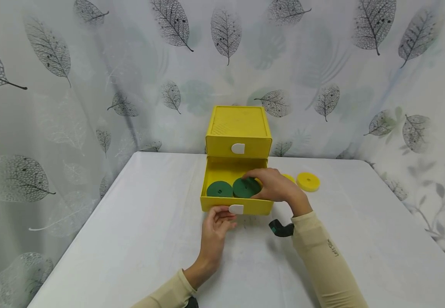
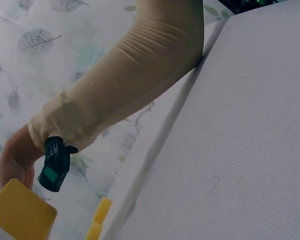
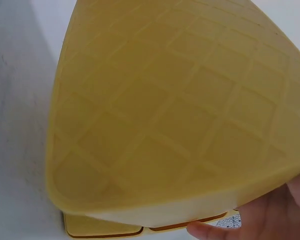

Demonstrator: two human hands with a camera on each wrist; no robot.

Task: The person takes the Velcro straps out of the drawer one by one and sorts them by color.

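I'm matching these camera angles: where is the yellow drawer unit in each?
Head: drawer unit near centre, lower drawer out.
Left wrist: drawer unit partly, lower-left corner.
Right wrist: drawer unit fills most of the picture.
Landmark: leaf-print backdrop, plain in head and left wrist.

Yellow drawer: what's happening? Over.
Right hand grips green disc in open drawer. Left hand at drawer front, by white tab. Second green disc alongside. Nothing visibly blocking.

Screened work area, room type indeterminate: leaf-print curtain (image 1: 137, 64) borders far, left and right edges of white table (image 1: 149, 222).
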